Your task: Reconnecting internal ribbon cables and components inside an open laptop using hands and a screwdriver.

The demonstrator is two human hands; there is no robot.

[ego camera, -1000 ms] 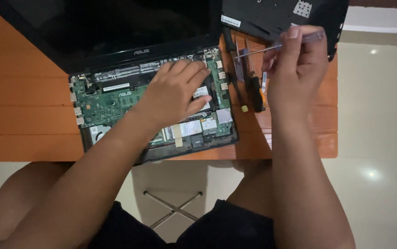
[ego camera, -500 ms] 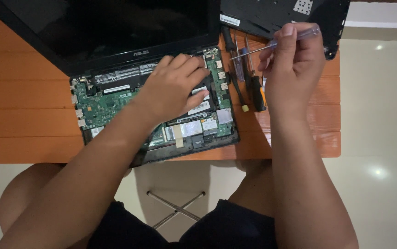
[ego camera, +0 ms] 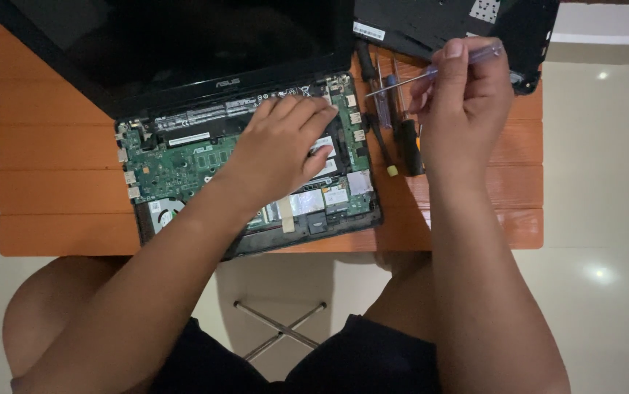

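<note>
An opened laptop (ego camera: 183,66) lies on an orange slatted table (ego camera: 52,168), its green circuit board (ego camera: 176,164) bare and its dark screen tilted back. My left hand (ego camera: 282,149) rests flat on the board near its middle right, fingers spread toward the hinge. My right hand (ego camera: 468,102) is raised above the table's right side and pinches a thin screwdriver (ego camera: 438,69) with a clear handle, its shaft pointing left. The removed black laptop cover (ego camera: 438,22) lies at the table's back right.
Several dark-handled tools (ego camera: 398,128) lie on the table between the laptop and my right hand. A metal cross-brace (ego camera: 282,328) of the table shows below, between my knees. Pale tiled floor (ego camera: 606,182) surrounds the table.
Both hands stay almost where they were. My right hand has shifted slightly with the screwdriver; the left keeps pressing on the board.
</note>
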